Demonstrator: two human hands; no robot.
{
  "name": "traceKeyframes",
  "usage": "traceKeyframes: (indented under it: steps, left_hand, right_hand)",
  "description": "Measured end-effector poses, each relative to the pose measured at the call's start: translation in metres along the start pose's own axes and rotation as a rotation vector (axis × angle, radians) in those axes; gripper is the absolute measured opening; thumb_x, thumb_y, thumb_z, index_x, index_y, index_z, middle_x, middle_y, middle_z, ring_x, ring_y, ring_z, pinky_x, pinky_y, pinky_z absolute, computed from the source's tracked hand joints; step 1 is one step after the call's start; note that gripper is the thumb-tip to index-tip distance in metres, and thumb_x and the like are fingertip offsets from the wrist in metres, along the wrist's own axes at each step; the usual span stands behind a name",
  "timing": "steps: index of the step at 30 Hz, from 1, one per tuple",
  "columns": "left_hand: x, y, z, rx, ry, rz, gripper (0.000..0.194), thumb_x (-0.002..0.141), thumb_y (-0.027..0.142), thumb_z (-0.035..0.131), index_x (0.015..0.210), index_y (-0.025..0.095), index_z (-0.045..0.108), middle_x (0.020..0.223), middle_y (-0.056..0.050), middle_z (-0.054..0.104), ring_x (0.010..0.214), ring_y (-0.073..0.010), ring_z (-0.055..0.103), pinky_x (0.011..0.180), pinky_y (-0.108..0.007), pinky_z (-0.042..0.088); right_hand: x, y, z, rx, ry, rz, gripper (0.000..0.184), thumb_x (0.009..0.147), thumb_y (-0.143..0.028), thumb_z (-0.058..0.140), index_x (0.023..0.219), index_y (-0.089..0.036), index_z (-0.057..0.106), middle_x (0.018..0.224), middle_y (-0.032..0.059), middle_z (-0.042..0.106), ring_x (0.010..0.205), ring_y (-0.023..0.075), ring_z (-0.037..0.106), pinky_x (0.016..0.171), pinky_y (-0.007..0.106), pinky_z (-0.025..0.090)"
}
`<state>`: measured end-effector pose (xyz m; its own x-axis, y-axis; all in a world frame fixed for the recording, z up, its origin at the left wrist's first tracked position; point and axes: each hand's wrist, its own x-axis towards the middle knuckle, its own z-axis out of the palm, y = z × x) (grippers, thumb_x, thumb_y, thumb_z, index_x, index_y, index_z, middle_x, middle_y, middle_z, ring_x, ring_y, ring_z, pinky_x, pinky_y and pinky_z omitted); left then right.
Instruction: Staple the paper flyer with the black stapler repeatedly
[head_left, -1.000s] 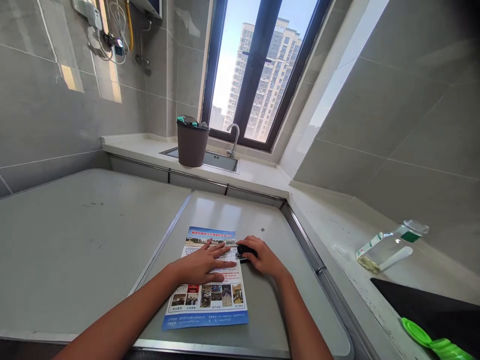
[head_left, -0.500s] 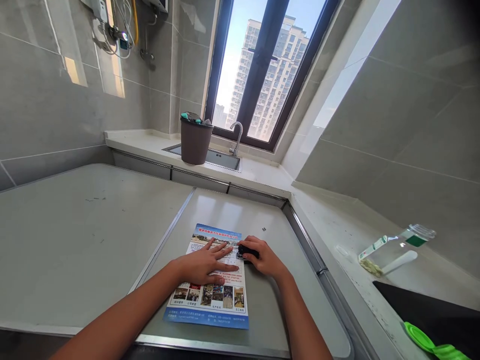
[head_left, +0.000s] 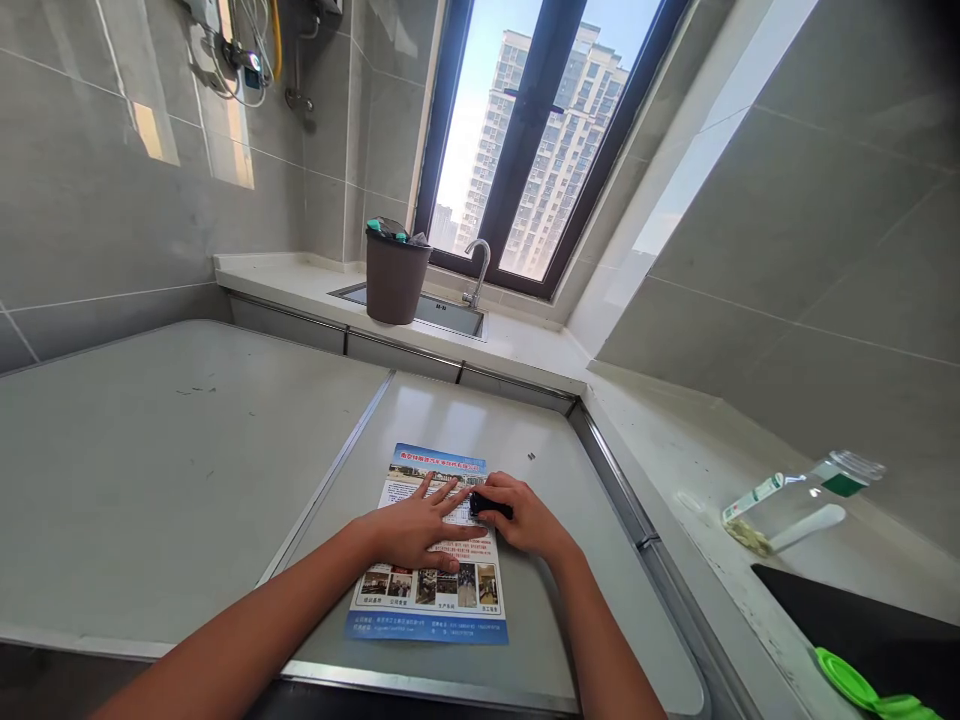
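On the big pale surface (head_left: 540, 620), a printed sheet (head_left: 427, 590) lies flat at six o'clock. The left hand (head_left: 420, 530) rests on it, fingers spread, gripping nothing. The right hand (head_left: 529, 515) curls tight around a black stapler (head_left: 491, 507), already at the sheet's two o'clock edge. Whether it has clipped the paper yet, I can't tell.

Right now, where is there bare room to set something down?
Mostly bare: the left panel between dark bits, seam and left forearm; also beyond the flyer, left of two dark specks. Crowded: the flyer, with left hand, right hand and stapler close together.
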<state>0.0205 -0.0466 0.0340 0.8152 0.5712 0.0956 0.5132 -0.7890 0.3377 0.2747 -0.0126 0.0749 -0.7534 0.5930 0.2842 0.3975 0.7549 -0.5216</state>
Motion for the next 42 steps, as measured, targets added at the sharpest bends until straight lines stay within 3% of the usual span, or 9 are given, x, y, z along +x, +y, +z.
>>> traceKeyframes:
  steps: [15, 24, 29, 33, 38, 42]
  left_hand:
    - [0.003, 0.002, 0.003, 0.014, 0.02, 0.002, 0.065, 0.094, 0.065, 0.053, 0.154, 0.043, 0.038, 0.17, -0.013, 0.004, 0.151, -0.0511, 0.008, 0.112, -0.081, 0.004]
    - [0.003, -0.001, 0.007, 0.037, 0.036, 0.01, 0.067, 0.094, 0.065, 0.053, 0.155, 0.044, 0.036, 0.17, -0.011, 0.006, 0.152, -0.049, 0.011, 0.113, -0.079, 0.005]
    - [0.004, -0.002, 0.009, 0.032, 0.058, 0.025, 0.069, 0.091, 0.066, 0.057, 0.153, 0.04, 0.041, 0.169, -0.014, 0.011, 0.152, -0.0485, 0.012, 0.113, -0.079, 0.007]
    - [0.004, 0.0, 0.005, 0.031, 0.042, 0.031, 0.065, 0.092, 0.066, 0.056, 0.151, 0.04, 0.045, 0.169, -0.015, 0.012, 0.152, -0.048, 0.01, 0.113, -0.08, 0.007]
    - [0.001, 0.004, -0.001, 0.021, 0.01, 0.003, 0.065, 0.094, 0.065, 0.053, 0.154, 0.043, 0.038, 0.17, -0.014, 0.005, 0.152, -0.0486, 0.01, 0.113, -0.079, 0.005]
    - [-0.001, 0.001, -0.005, -0.017, 0.022, 0.009, 0.067, 0.093, 0.062, 0.057, 0.154, 0.042, 0.038, 0.169, -0.012, 0.009, 0.152, -0.0457, 0.012, 0.117, -0.074, 0.007]
  right_hand:
    - [0.002, -0.005, 0.004, -0.105, -0.029, 0.043, 0.017, 0.092, -0.013, 0.062, 0.105, -0.022, 0.067, 0.096, 0.0037, 0.059, 0.095, 0.0204, 0.056, 0.083, 0.03, 0.044]
    - [0.003, -0.016, 0.012, -0.318, -0.058, 0.162, 0.017, 0.089, -0.009, 0.059, 0.097, -0.023, 0.065, 0.093, 0.0012, 0.058, 0.095, 0.0194, 0.054, 0.081, 0.03, 0.037]
    - [0.003, -0.02, 0.025, -0.453, -0.064, 0.224, 0.027, 0.087, -0.01, 0.058, 0.108, -0.025, 0.065, 0.103, 0.0033, 0.061, 0.102, 0.0212, 0.052, 0.083, 0.034, 0.032]
    - [0.006, -0.023, 0.033, -0.536, -0.09, 0.234, 0.028, 0.082, -0.009, 0.061, 0.106, -0.023, 0.065, 0.106, 0.0057, 0.063, 0.104, 0.0237, 0.052, 0.085, 0.037, 0.031]
    - [-0.005, -0.016, 0.027, -0.421, 0.001, 0.204, 0.041, 0.088, -0.011, 0.058, 0.126, -0.026, 0.061, 0.113, 0.0065, 0.064, 0.106, 0.0244, 0.053, 0.09, 0.038, 0.036]
    - [-0.028, 0.0, 0.018, -0.296, 0.088, 0.284, 0.059, 0.086, -0.008, 0.056, 0.141, -0.029, 0.052, 0.126, 0.0073, 0.063, 0.114, 0.0253, 0.056, 0.096, 0.038, 0.041]
